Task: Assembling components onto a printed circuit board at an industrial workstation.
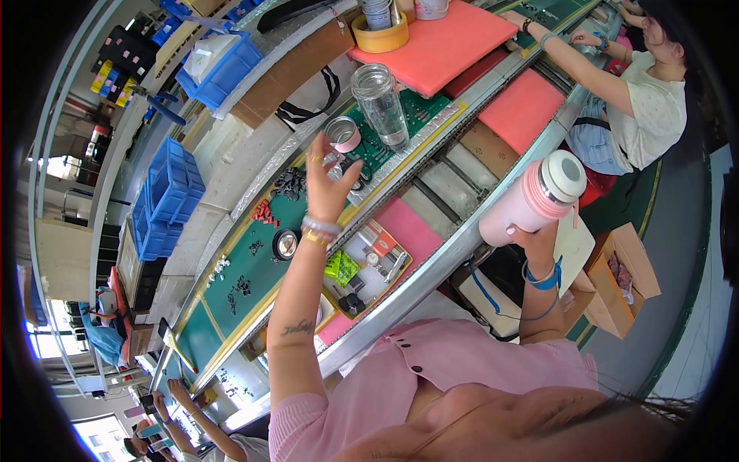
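Note:
My right hand (pixel 537 240) is wrapped round a pink insulated bottle (pixel 517 202) with a white and pink lid, held tilted at the right, off the bench's near edge. Over the bench my left hand (pixel 327 183) is open, its fingers spread and empty. Just past its fingertips stands a small pink cup with a metal rim (pixel 343 135); whether they touch I cannot tell. A tall clear jar (pixel 379 104) stands beside the cup on a green circuit board. Small black parts (pixel 290 185) lie left of my left hand.
Red parts (pixel 265 213) and a round black-rimmed piece (pixel 285 245) lie on the green bench. A tray of small items (pixel 369 262) sits near my left forearm. Blue bins (pixel 165 196) stand at left, a cardboard box (pixel 620 289) at right. Another person (pixel 647 100) works at far right.

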The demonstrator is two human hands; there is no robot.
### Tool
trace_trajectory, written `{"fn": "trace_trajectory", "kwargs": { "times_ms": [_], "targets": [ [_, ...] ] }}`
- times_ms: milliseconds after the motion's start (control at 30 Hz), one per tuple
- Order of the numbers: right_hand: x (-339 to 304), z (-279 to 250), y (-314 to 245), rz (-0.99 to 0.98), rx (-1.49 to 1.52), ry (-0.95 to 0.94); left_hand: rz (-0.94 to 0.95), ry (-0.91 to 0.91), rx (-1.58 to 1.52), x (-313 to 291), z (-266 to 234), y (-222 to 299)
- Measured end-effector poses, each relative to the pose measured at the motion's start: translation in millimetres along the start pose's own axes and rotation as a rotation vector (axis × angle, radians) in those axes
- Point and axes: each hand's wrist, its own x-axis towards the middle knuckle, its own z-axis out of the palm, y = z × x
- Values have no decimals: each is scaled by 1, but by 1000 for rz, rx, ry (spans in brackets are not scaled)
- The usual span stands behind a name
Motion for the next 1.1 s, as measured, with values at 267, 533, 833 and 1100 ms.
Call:
{"fn": "trace_trajectory", "kwargs": {
  "times_ms": [267, 533, 833, 1100],
  "targets": [
    [-15, -16, 0, -4, -54, 60, 26, 48, 84, 54, 64, 5],
    [-17, -25, -2, 50, -40, 84, -114, 52, 115, 59, 71, 25],
    [-16, -29, -2, 56, -74, 85, -112, 50, 176, 69, 68, 11],
    [-18, -31, -2, 55, -55, 116, -66, 38, 262, 71, 60, 22]
  ]
}}
